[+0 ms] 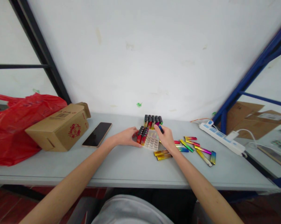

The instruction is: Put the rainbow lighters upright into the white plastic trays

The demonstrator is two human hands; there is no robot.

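A clear plastic tray (152,141) with rows of round-edged pockets rests on the table in front of me. Upright lighters (142,137), red-bodied with black tops, fill its left end, while the pockets on the right are bare. My left hand (127,137) is closed around that left end, thumb at the front and fingers behind. Over the tray's right side, my right hand (165,137) pinches a lighter (161,129) with a dark blue end; most of it is hidden by the fingers. Directly behind stands a block of upright lighters (153,122) with black tops.
Several loose shiny lighters (187,145) lie right of the tray, some beneath my right forearm. A phone (97,134), a cardboard box (61,126) and a red plastic bag (19,124) are on the left. A white power strip (222,138) with cables lies at the right.
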